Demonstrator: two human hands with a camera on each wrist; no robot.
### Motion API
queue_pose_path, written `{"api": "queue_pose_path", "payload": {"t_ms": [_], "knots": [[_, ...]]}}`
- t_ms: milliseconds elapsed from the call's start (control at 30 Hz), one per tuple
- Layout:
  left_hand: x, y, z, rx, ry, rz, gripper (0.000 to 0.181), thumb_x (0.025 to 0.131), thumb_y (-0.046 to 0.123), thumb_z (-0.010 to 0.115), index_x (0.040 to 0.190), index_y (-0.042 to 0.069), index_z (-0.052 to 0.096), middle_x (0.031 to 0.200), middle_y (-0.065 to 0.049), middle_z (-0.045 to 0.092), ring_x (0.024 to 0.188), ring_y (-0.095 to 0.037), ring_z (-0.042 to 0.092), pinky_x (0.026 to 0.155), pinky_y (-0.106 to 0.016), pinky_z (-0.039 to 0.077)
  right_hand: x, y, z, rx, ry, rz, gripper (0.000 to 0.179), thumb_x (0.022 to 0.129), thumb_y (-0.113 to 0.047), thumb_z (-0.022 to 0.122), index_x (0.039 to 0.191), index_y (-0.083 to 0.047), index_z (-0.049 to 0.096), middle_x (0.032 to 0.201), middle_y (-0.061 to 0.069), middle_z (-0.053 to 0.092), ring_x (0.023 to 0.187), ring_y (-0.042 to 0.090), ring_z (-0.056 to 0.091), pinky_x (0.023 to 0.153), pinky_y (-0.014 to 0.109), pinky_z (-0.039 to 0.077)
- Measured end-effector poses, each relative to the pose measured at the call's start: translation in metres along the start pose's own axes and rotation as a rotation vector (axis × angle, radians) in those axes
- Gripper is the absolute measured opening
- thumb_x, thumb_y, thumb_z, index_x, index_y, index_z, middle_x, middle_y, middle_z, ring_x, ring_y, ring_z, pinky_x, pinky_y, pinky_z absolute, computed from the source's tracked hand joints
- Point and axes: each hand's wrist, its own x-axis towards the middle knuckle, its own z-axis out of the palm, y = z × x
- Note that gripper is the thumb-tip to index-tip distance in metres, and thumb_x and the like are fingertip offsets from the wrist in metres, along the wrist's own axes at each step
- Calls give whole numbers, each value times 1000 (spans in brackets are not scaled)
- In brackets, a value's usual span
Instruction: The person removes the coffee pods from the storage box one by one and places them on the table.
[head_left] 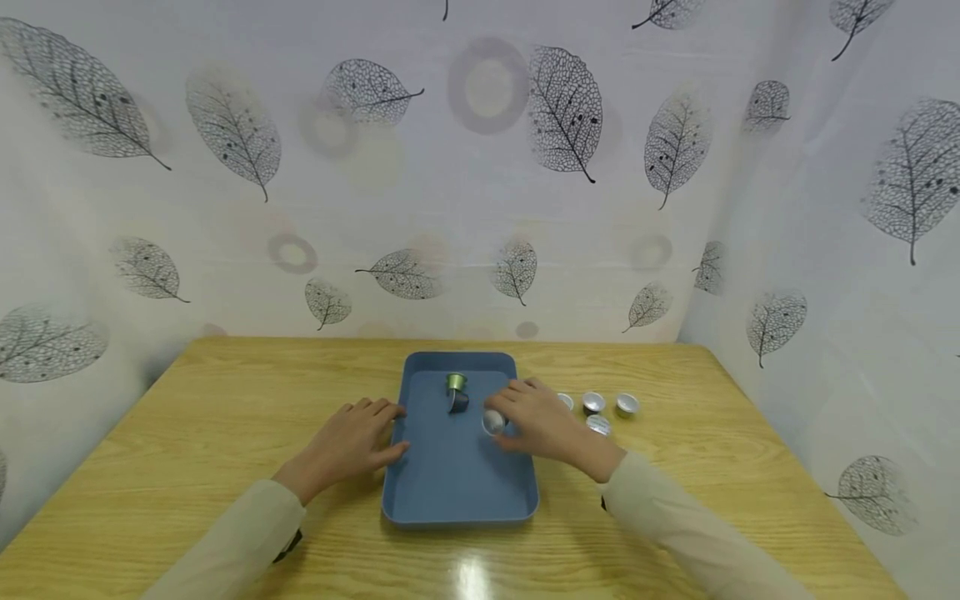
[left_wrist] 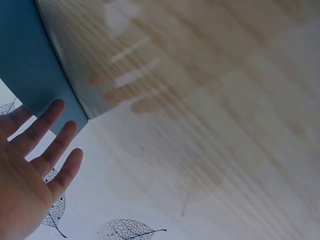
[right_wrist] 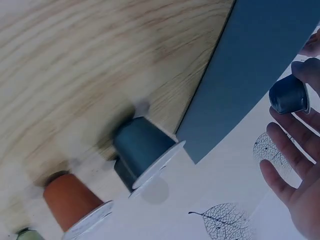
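Observation:
A blue tray lies on the wooden table. My right hand is over its right side, pinching a dark blue coffee capsule between thumb and fingertips. The capsule's silvery lid faces my head camera. Inside the tray, toward the back, a green capsule and a black capsule lie close together. At the tray's left edge is my left hand, its fingers spread and fairly straight, with fingertips right at the rim. Nothing is held in it.
Several capsules stand lid up right of the tray, among them a dark one and a green one. The right wrist view shows an orange capsule beside a dark teal one. A leaf-patterned curtain hangs behind the table.

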Motion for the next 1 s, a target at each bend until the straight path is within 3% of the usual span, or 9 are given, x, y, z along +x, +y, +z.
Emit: {"api": "queue_pose_path", "payload": {"t_ms": [167, 433, 1000], "knots": [[0, 0, 0, -6, -3, -4, 48, 83, 49, 58, 115, 13, 58, 112, -4, 60, 101, -25, 56, 80, -44, 47, -7, 6, -4, 13, 34, 22, 40, 70, -37, 74, 102, -16, 62, 95, -5, 66, 89, 13, 58, 77, 32, 46], [0, -1, 2, -3, -10, -5, 48, 83, 49, 58, 115, 13, 58, 113, -4, 60, 102, -25, 56, 80, -44, 47, -19, 14, -9, 68, 36, 99, 39, 69, -33, 77, 100, -15, 62, 97, -4, 67, 90, 13, 59, 83, 34, 47], [1, 0, -2, -21, 4, 2, 48, 83, 49, 58, 114, 12, 59, 112, -5, 61, 101, -26, 57, 81, -45, 47, -51, 31, -15, 64, 70, 200, 37, 66, -29, 74, 97, -13, 64, 92, -3, 66, 87, 15, 57, 77, 36, 45]]}}
